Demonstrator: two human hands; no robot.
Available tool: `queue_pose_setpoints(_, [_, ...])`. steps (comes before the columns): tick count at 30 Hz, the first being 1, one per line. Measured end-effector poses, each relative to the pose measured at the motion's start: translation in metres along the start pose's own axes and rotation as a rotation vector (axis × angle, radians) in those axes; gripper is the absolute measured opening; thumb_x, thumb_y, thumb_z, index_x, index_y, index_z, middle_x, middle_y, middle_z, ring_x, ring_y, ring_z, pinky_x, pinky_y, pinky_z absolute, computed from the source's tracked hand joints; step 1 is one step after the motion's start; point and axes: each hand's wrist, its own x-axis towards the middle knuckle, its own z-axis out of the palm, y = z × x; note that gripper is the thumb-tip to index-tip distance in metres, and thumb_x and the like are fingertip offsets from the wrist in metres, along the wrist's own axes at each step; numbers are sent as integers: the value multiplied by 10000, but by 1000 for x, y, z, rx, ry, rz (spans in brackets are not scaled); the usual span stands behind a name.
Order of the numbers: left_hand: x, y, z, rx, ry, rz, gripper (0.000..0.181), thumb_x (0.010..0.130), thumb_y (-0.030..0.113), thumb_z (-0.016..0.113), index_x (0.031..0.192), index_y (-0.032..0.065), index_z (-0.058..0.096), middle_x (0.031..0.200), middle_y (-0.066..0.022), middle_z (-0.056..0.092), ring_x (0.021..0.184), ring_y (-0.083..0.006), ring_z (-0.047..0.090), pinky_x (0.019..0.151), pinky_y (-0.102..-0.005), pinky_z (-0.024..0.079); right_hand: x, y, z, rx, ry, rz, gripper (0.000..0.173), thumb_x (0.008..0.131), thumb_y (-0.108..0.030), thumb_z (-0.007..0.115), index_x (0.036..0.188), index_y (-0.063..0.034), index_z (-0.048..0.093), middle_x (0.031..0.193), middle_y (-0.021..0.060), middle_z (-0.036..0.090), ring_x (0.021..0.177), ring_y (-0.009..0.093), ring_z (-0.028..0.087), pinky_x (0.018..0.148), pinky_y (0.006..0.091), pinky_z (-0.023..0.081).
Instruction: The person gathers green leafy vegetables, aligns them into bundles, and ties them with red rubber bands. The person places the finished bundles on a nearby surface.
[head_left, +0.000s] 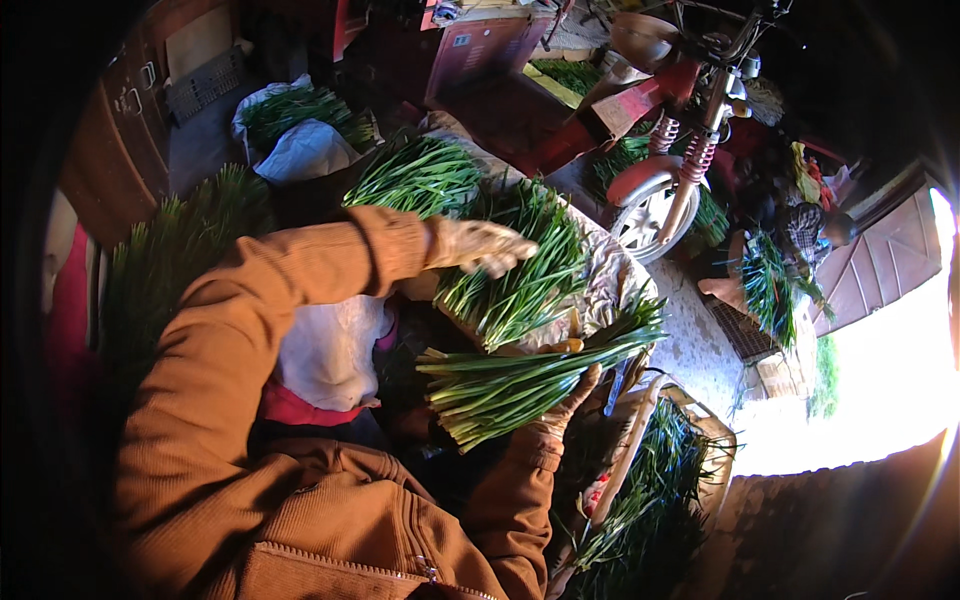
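Observation:
My right hand, in a worn glove, grips a bundle of long green leaf stalks, probably garlic chives, from below. The pale cut ends point left and the leafy tips point right. My left hand, also gloved and slightly blurred, is stretched out over a leaf pile with nothing visible in it. Whether it touches the leaves I cannot tell. Another leaf pile lies beyond my left wrist. Both piles rest on a low surface covered with a crumpled sheet.
At my lower right stands a basket of loose leaves. A motor tricycle's front wheel is beyond the sheet. A person is at the right near more leaves. Leaves in a white sack and a standing leaf mass are left.

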Motion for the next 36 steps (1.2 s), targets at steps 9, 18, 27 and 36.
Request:
queue_pose_setpoints(9, [-29, -36, 68, 105, 151, -119, 868, 650, 481, 772, 1317, 69, 399, 1148, -140, 566, 1064, -249, 526, 908, -381, 418, 80, 8, 54, -499, 132, 234, 506, 866, -388, 545, 1225, -33, 508, 996, 49, 625, 874, 195, 599, 792, 344, 487])
queue_pose_setpoints(18, [39, -59, 2, 300, 532, -174, 1126, 609, 607, 722, 1338, -107, 247, 1319, -252, 407, 1251, -337, 372, 1037, -358, 295, 249, 32, -81, -726, 337, 341, 402, 792, -342, 689, 1025, -22, 620, 883, 47, 652, 712, 169, 590, 684, 305, 491])
queue_pose_setpoints(27, [70, -85, -13, 581, 543, -94, 926, 680, 533, 700, 1294, -64, 348, 1211, -265, 501, 1134, -349, 488, 956, -356, 389, 241, 3, -41, -1661, 115, 367, 776, 795, -453, 649, 1284, 87, 380, 1196, 259, 507, 1111, 272, 496, 893, 327, 409])
queue_pose_setpoints(36, [20, -142, -20, 348, 1107, 490, 644, 821, 275, 664, 1319, -4, 366, 1290, -196, 455, 1156, -315, 481, 977, -394, 393, 112, -88, -143, -2665, -880, -207, 270, 810, -195, 563, 1043, -59, 543, 916, 88, 622, 810, 218, 611, 720, 325, 484])
